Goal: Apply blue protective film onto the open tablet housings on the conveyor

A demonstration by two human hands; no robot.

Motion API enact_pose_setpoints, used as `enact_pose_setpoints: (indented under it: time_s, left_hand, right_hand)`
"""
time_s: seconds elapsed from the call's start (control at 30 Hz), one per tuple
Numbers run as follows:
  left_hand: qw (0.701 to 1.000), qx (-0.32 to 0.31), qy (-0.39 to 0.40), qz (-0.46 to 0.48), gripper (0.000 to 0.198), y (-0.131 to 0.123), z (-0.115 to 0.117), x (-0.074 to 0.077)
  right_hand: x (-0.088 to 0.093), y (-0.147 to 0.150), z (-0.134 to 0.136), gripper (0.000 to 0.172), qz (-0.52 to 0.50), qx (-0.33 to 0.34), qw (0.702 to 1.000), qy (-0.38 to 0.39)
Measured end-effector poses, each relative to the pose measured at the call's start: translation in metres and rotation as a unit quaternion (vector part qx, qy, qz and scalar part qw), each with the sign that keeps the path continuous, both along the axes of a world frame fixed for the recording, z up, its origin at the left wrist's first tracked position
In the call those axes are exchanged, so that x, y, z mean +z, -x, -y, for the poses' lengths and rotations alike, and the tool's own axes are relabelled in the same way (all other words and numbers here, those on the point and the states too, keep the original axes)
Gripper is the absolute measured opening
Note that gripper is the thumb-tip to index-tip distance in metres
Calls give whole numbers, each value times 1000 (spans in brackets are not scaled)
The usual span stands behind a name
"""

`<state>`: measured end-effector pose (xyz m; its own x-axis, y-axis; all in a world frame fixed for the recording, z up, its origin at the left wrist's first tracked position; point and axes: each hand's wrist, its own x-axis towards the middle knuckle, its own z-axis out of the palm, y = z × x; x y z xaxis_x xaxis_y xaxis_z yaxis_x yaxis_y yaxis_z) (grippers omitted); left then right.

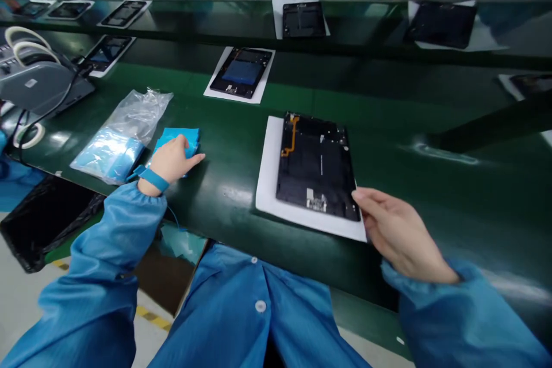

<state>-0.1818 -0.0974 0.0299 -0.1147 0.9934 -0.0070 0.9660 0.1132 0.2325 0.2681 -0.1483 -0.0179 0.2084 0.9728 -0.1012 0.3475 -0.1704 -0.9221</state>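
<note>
A black tablet back housing [319, 167] with an orange flex cable [294, 137] lies on a white paper sheet [268, 184] in front of me. My right hand [397, 230] grips the housing's near right corner, thumb on top and the other fingers partly hidden below the edge. Over to the left, my left hand [175, 158] rests on a small stack of blue film sheets [183, 137], its thumb held out and the fingers bent over the stack. A blue wrist strap [153, 177] circles that wrist.
A clear plastic bag [125, 132] of blue sheets lies left of my left hand. Behind it stands a grey device [43, 80] with cream tape rolls. Another tablet housing [241, 72] lies further back on paper. A raised shelf [194, 20] and a dark post [487, 126] cross the bench.
</note>
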Motion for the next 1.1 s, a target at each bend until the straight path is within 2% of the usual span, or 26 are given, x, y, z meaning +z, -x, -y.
enact_pose_setpoints:
  time_s: [0.13,0.2,0.3,0.37,0.47,0.57,0.63,0.73,0.8,0.87,0.97,1.1]
  left_hand:
    - [991,28,90,90,33,24,-11,-2]
    - [986,17,112,125,28,28,-16,-1]
    - [973,-6,151,173,23,31,-18,3]
    - [973,-12,150,177,21,33,-16,7]
    - [983,-5,104,152,20,29,-5,20]
    - [995,-15,2,102,22,2,19,42]
    - [993,-68,-71,72,24,-30,40,55]
    - [977,-158,-55,133,28,-79,71,65]
    - [960,-206,1,191,29,-103,85,62]
    - [941,-231,56,241,31,-115,92,55]
    - [926,-238,100,275,33,-116,92,44]
    - [916,-257,119,283,35,-109,88,36]
  right_hand:
    - [-4,0,39,42,-86,-7,990,114]
    - [-7,-3,48,48,-68,-5,989,134]
    - [-9,-8,55,48,87,17,994,66]
    - [-7,-7,59,43,202,15,979,-15]
    - [5,7,68,35,264,11,958,-112]
    - [23,43,77,28,160,70,978,-118]
    - [34,79,78,29,41,144,985,-89]
    - [43,131,70,52,-88,218,969,-76]
    - [43,154,64,59,-137,234,960,-67]
    - [39,165,61,59,-180,238,953,-44]
    - [31,163,63,62,-246,233,941,-1]
    - [20,155,66,68,-327,235,914,51]
